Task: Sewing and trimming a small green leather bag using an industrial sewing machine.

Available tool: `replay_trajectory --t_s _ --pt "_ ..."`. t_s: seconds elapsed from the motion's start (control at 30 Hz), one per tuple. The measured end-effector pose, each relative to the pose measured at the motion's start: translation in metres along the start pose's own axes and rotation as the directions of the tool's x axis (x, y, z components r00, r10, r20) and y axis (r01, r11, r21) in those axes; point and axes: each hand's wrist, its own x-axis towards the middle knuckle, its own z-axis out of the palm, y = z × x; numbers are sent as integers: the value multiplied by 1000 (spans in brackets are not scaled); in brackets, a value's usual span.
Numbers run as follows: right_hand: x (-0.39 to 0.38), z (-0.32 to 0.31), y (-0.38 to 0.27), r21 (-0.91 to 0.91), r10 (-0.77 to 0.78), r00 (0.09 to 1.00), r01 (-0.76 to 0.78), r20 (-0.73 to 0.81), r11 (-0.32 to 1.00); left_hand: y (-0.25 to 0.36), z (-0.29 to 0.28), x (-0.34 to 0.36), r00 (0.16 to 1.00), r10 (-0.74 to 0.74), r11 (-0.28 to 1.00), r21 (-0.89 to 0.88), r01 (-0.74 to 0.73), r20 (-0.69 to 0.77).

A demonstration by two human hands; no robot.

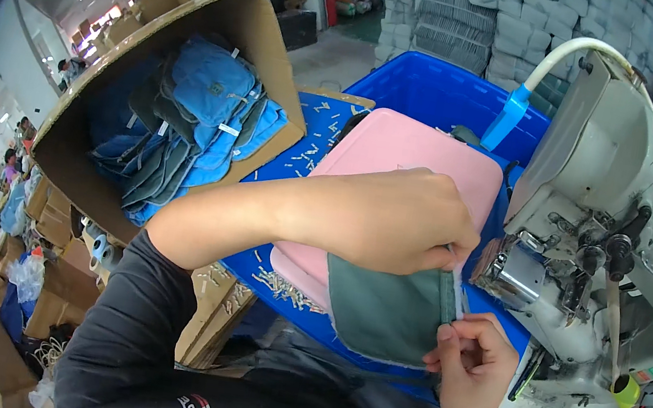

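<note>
My left hand (417, 218) reaches across a pink board (369, 143), its fingers pinched on the top end of a narrow white strip along the right edge of a grey-green fabric piece (379, 305). My right hand (472, 361) grips that same edge lower down, thumb and fingers closed on it. The fabric's upper part is hidden behind my left arm. The board lies on a blue work surface (313, 126) strewn with small light scraps. Just right of both hands stands an industrial sewing machine (579, 149) with a hose and blue fitting.
A tilted cardboard box (275, 36) of blue and grey fabric pieces (208, 89) stands at left. A blue plastic crate (422, 75) sits behind the board, before stacked grey bundles (458, 4). Cardboard boxes (53, 222) crowd the lower left. Other people work far left.
</note>
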Motion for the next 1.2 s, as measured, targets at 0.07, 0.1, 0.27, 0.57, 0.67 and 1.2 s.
replay_trajectory --t_s 0.07,0.1,0.27,0.57,0.67,1.2 --pt "1 -2 -3 19 10 1000 -10 12 1000 -2 1 1 999 -28 999 -39 29 22" --pt "0 -3 -3 22 14 1000 -15 15 1000 -4 1 2 1000 4 997 -79 -4 8" --pt "0 -7 -4 13 22 997 -23 76 1000 5 -10 5 992 -54 973 -218 77 111" --pt "-2 -5 -7 56 52 993 -58 103 997 -8 -4 1 998 56 943 -329 -46 21" --pt "-2 0 -11 35 42 995 -46 94 998 -7 -7 0 999 32 927 -375 -14 41" --pt "4 -3 -23 196 127 992 -125 3 973 -16 -3 15 992 78 892 -451 -23 104"
